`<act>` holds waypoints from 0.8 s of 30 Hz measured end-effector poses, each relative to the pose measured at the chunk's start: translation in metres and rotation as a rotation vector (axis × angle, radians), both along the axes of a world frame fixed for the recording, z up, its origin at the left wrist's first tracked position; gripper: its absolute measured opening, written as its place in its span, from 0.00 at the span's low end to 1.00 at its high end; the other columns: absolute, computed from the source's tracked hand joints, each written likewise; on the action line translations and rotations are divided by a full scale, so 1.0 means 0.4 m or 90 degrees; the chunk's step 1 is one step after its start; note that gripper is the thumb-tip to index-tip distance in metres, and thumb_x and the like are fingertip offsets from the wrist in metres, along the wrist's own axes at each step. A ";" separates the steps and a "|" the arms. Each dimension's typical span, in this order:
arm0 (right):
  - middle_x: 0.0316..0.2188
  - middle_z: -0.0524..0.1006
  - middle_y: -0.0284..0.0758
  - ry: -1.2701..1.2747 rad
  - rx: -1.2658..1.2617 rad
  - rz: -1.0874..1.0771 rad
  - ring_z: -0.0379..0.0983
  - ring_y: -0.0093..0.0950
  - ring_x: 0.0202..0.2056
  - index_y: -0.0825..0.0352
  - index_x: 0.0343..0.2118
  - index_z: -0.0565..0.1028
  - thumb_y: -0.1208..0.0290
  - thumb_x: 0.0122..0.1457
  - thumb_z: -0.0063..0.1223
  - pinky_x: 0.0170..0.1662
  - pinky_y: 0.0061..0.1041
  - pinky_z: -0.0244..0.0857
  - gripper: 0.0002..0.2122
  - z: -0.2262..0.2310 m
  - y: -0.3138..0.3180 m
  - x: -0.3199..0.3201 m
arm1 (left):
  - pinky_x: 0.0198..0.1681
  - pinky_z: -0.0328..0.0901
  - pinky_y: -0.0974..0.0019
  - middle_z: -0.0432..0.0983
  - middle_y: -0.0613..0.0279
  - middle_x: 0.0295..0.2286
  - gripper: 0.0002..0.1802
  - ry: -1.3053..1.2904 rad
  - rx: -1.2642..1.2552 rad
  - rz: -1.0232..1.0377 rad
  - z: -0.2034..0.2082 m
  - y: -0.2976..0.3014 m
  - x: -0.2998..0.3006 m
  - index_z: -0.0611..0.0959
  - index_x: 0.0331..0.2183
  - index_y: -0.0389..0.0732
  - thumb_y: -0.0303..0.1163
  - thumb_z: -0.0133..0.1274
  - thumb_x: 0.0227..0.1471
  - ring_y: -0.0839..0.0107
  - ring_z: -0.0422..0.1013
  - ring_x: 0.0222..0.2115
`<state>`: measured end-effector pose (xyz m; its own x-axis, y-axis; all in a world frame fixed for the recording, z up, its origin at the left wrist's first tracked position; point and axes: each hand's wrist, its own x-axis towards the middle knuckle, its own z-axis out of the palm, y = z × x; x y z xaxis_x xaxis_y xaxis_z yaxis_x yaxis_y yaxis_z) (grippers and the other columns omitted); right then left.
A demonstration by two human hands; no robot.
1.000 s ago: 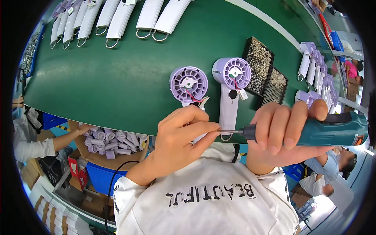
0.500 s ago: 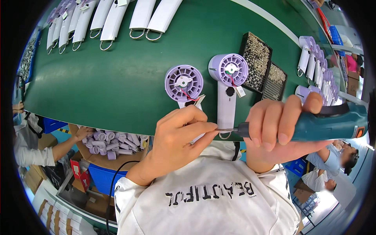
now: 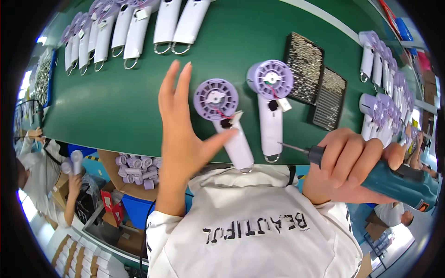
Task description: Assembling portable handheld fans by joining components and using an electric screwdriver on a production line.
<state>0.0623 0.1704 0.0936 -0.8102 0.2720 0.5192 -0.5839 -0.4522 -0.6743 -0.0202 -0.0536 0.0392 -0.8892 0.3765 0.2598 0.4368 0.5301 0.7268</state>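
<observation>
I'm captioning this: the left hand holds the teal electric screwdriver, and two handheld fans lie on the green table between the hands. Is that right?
Wrong hand: the head view shows the right hand holding the teal electric screwdriver; the left hand is spread open. Two handheld fans do lie on the green table between the hands.

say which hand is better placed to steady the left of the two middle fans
Probably the left hand: open, empty and beside that fan, while the right hand holds the teal screwdriver.
</observation>
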 end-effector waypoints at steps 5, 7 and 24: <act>0.18 0.68 0.33 0.000 0.025 -0.083 0.63 0.28 0.13 0.57 0.49 0.67 0.38 0.63 0.29 0.17 0.28 0.59 0.27 0.004 0.089 0.054 | 0.55 0.64 0.65 0.73 0.52 0.50 0.41 -0.242 0.228 -0.004 -0.053 -0.003 -0.021 0.74 0.52 0.33 0.22 0.71 0.31 0.67 0.71 0.48; 0.18 0.68 0.32 0.020 0.012 -0.132 0.62 0.26 0.13 0.58 0.48 0.67 0.36 0.62 0.31 0.17 0.27 0.59 0.29 0.003 0.125 0.078 | 0.55 0.65 0.60 0.73 0.48 0.50 0.43 -0.201 0.284 -0.001 -0.025 -0.018 0.008 0.73 0.50 0.28 0.23 0.73 0.28 0.62 0.72 0.48; 0.20 0.68 0.27 -0.034 0.039 -0.122 0.61 0.21 0.14 0.58 0.48 0.67 0.35 0.60 0.39 0.17 0.24 0.59 0.29 -0.040 0.150 0.106 | 0.54 0.53 0.54 0.77 0.56 0.45 0.41 -0.080 -0.178 -0.359 0.010 0.248 0.076 0.70 0.51 0.38 0.45 0.69 0.39 0.63 0.75 0.42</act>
<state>0.1049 0.2305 0.0777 -0.7733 0.3933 0.4974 -0.6181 -0.2926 -0.7296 0.0103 0.0455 0.0431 -0.5526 0.8334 -0.0086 0.6245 0.4209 0.6580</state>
